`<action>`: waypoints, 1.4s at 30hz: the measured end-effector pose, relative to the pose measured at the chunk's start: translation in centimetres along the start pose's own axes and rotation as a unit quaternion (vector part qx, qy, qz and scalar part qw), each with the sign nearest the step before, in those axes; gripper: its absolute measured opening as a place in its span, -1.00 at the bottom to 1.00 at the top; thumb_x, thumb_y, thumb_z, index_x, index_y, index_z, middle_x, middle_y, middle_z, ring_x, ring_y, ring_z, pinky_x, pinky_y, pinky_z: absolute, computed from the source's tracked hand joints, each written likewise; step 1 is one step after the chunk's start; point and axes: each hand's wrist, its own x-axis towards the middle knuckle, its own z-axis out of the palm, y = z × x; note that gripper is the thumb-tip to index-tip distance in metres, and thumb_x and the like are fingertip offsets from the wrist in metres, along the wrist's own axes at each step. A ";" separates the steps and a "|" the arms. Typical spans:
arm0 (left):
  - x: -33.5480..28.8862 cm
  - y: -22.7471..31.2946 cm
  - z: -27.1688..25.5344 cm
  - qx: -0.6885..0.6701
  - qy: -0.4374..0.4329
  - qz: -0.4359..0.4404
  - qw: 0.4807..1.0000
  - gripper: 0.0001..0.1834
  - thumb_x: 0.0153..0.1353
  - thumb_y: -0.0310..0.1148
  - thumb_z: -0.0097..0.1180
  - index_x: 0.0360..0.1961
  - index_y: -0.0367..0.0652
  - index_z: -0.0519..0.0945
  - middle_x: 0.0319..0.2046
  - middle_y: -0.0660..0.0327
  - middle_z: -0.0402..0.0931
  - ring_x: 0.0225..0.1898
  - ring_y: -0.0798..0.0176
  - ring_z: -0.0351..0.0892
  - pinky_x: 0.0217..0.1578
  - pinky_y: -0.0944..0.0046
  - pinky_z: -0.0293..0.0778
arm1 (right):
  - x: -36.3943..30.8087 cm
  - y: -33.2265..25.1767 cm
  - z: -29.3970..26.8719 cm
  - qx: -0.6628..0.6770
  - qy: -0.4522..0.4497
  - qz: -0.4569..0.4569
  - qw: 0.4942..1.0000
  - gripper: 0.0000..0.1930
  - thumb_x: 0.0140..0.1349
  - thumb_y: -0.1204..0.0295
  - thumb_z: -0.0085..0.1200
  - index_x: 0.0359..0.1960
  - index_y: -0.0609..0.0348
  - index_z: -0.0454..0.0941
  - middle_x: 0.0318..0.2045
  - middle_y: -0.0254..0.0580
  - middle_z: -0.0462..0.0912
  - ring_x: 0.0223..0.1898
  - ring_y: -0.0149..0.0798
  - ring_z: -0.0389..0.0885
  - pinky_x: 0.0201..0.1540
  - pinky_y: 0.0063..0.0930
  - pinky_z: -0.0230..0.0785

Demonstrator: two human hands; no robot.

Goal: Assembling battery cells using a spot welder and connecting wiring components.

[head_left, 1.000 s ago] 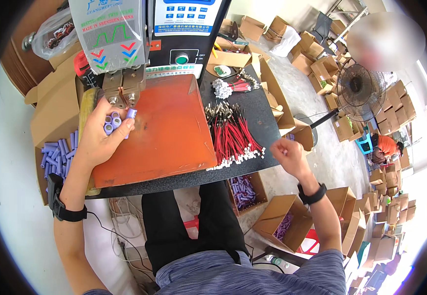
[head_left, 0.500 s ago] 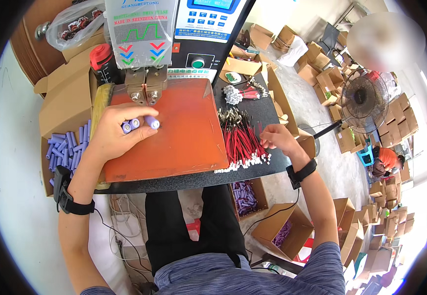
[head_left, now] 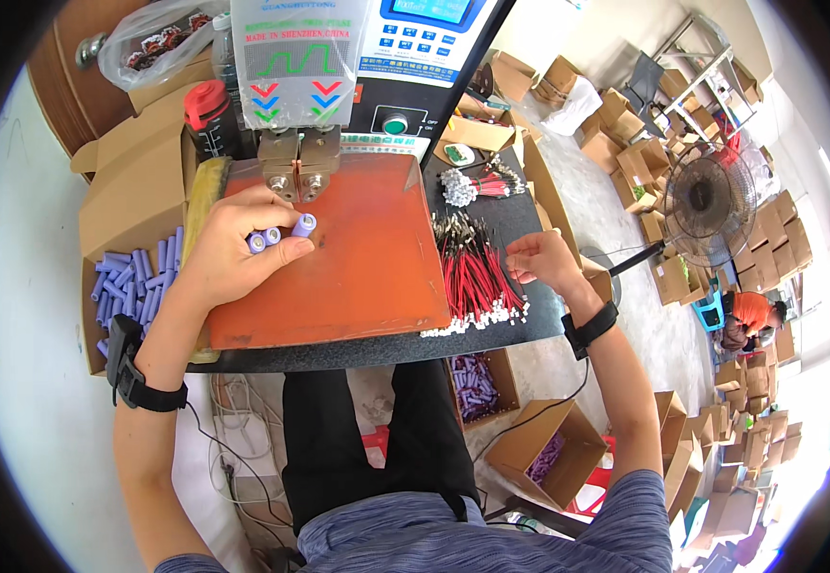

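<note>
My left hand is closed around purple cylindrical battery cells over the orange-red mat. Two cells sit side by side against the fingers. A third cell is tilted between thumb and fingertips, its end face showing. Just behind the hand are the metal electrode arms of a spot welder. Beside a bundle of red and black wire leads with white connectors, my right hand has thumb and fingers pinched together. Whatever lies in that pinch is too fine to make out.
The spot welder stands at the back of the black table. An open carton of purple cells is at the left, near a red-capped bottle. Another wire bundle lies behind the leads. A fan and many cartons are at the right.
The view has shifted slightly. The third cell in my left hand has turned, so its end face now shows. My right hand stays near the leads, fingers still pinched.
</note>
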 end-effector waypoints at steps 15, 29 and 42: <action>-0.3 -0.7 0.2 -0.026 0.020 0.001 0.999 -0.75 0.11 -0.45 0.19 -0.16 -0.28 0.61 -0.33 0.09 0.63 -0.29 0.20 0.61 -0.25 0.31 0.45 | -4.9 -10.8 3.0 0.106 -0.028 -0.241 0.964 -0.49 -0.01 0.81 -0.37 -0.02 0.36 0.47 -0.31 -0.20 0.55 -0.41 -0.45 0.50 -0.35 -0.62 0.37; -0.2 -0.5 0.6 -0.028 0.056 0.047 0.997 -0.78 0.06 -0.39 0.22 -0.25 -0.21 0.60 -0.42 0.09 0.58 -0.41 0.04 0.57 -0.37 0.21 0.45 | -2.4 -16.2 14.8 0.039 0.044 -0.370 0.927 -0.87 0.20 0.47 0.11 -0.31 0.29 0.61 -0.49 -0.13 0.67 -0.50 -0.41 0.60 -0.39 -0.55 0.42; -0.4 -0.3 0.3 -0.016 0.055 0.047 0.997 -0.78 -0.01 -0.42 0.30 -0.29 -0.19 0.61 -0.42 0.13 0.59 -0.38 0.08 0.60 -0.37 0.22 0.47 | -3.2 -16.3 14.8 -0.064 0.029 -0.355 0.932 -0.78 0.10 0.47 0.16 -0.20 0.22 0.52 -0.47 -0.07 0.61 -0.38 -0.06 0.63 -0.31 -0.28 0.47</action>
